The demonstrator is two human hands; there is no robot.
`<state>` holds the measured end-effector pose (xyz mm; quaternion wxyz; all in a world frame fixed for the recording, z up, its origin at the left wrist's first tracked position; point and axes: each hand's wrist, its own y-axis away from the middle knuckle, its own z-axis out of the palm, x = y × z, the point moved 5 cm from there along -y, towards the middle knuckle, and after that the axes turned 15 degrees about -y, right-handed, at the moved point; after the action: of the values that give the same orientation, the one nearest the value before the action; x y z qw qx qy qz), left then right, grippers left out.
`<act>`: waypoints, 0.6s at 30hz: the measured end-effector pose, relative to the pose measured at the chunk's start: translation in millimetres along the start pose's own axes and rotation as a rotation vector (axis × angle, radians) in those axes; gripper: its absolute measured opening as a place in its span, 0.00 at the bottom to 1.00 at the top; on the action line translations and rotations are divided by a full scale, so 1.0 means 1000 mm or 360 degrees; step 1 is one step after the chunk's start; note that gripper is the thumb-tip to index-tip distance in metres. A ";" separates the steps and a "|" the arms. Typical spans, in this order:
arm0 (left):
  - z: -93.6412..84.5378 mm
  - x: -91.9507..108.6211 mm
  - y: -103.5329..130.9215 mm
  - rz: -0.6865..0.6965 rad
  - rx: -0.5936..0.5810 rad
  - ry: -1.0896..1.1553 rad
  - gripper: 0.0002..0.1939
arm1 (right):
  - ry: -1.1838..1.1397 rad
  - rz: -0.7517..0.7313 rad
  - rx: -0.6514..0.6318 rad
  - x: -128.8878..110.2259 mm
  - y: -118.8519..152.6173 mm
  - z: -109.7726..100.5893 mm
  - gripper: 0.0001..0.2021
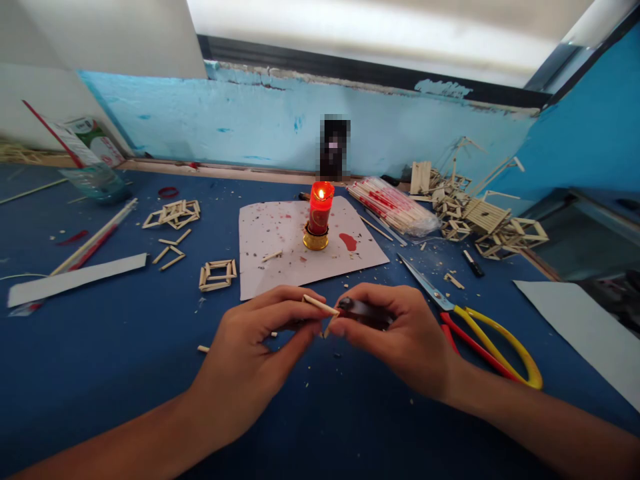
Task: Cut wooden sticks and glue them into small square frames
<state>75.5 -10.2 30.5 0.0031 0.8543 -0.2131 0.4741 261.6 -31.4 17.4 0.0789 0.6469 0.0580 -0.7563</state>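
Stick pcs [320, 305], joined or meeting at an angle, are up over the near-ctr of the blue table [150, 380], held b/w the person's two hands. L hand [257, 337] is nearly closed, thumb & fingers pinching the pcs at their L side. R hand [400, 327] is curled round a dark tool [367, 312], thumb & forefinger tips close together by the R end of the pcs; can't tell if the tool's tip touches them. Just beyond: lit red candle [320, 212] upright in a gold holder [315, 240], on a wax-spotted white sheet [273, 223]. L of the sheet, a small stick frame [218, 275], w/ more frames [173, 213] farther back. Scissors [480, 333] w/ yellow & red handles lie near the R hand, blades pointing away. Back R: clear pack of sticks [395, 203] next to a pile of stick structures [485, 220].
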 end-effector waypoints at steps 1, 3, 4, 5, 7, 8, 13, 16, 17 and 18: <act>0.000 0.000 0.001 -0.0001 -0.0017 -0.0015 0.02 | -0.0011 -0.0003 0.0005 0.000 0.000 0.000 0.07; 0.000 -0.001 0.005 0.0003 -0.0046 -0.0002 0.03 | -0.0015 -0.0015 0.0015 -0.001 -0.001 -0.001 0.06; -0.001 -0.001 0.007 -0.0002 -0.0054 0.0051 0.04 | -0.0004 -0.0017 0.0019 -0.002 -0.001 -0.001 0.06; -0.001 -0.002 0.009 -0.0016 -0.0066 0.0154 0.04 | 0.0007 -0.0018 0.0020 -0.003 0.000 -0.001 0.06; 0.001 -0.005 0.012 -0.0109 -0.0144 0.0491 0.03 | 0.0017 -0.0014 -0.0002 -0.004 0.000 -0.001 0.06; 0.004 -0.007 0.012 -0.0176 -0.0207 0.0693 0.07 | 0.0013 -0.0008 -0.0019 -0.005 0.001 0.000 0.05; 0.019 -0.013 0.005 -0.0404 -0.0422 0.1246 0.10 | -0.0057 0.0032 -0.0009 -0.006 0.002 0.002 0.07; 0.023 -0.015 0.002 -0.0453 -0.0456 0.1255 0.06 | -0.0064 0.0042 0.0040 -0.006 0.001 0.001 0.08; 0.023 -0.015 0.001 -0.0460 -0.0454 0.1265 0.06 | -0.0068 0.0054 0.0042 -0.006 0.000 0.001 0.08; 0.024 -0.015 0.001 -0.0463 -0.0444 0.1282 0.07 | -0.0078 0.0064 0.0039 -0.006 0.000 0.002 0.07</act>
<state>87.4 -10.5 4.7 0.2676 0.6141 -0.1344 0.7302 260.9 -31.7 23.6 0.0876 0.6300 0.0338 -0.7709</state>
